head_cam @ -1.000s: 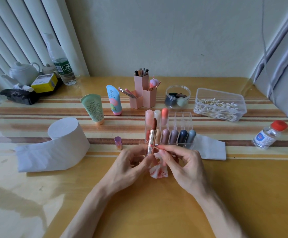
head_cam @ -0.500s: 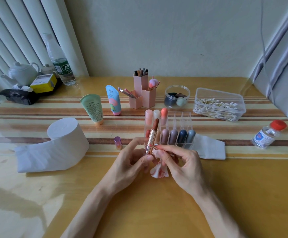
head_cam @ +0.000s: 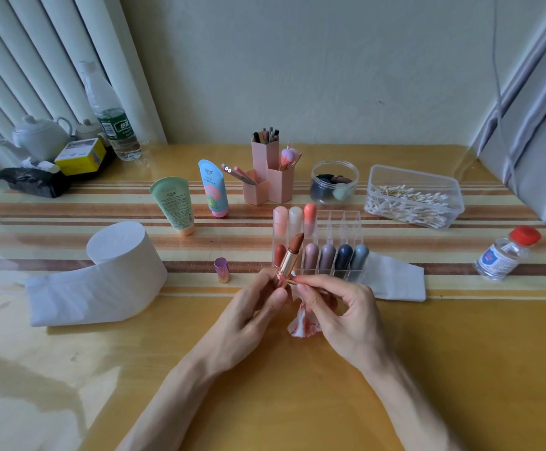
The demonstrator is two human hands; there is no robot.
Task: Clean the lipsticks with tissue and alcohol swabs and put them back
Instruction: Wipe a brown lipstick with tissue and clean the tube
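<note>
Room: pale plaster wall behind, white vertical blinds [head_cam: 37, 76] on the left, grey curtain [head_cam: 532, 125] on the right.
Surface: glossy honey-yellow wooden tabletop [head_cam: 297, 402] with a sheen of reflected light; a runner of brown, cream and orange stripes [head_cam: 70, 219] crosses it beyond the fingers.
Left hand [head_cam: 252, 314]: fingers closed on the lower end of the open lipstick with a shiny rose-gold metal tube and a slanted brick-brown tip [head_cam: 289, 255], which is tilted with its tip leaning away and to the right.
Right hand [head_cam: 340, 310]: fingertips pinch the same tube's base from the right; a crumpled white tissue stained red [head_cam: 302, 323] shows just beneath the fingers, but whether it is gripped or lies on the tabletop I cannot tell.
Just beyond the fingers: clear acrylic grid organiser [head_cam: 346, 222] of square cells, holding rounded matte lipstick caps in pink, cream, coral, rust, mauve, navy and grey-blue.
Left of the fingers: small iridescent purple cylindrical cap [head_cam: 222, 270] standing upright; further left, a soft white roll of toilet paper [head_cam: 118, 255] with a loose tail.
Right of the fingers: flat folded white tissue [head_cam: 398, 281] beside the organiser; well apart, a clear glass bottle with a red screw cap [head_cam: 506, 252], tilted.
Far right beyond: clear rectangular plastic box of cotton swabs [head_cam: 414, 196].
</note>
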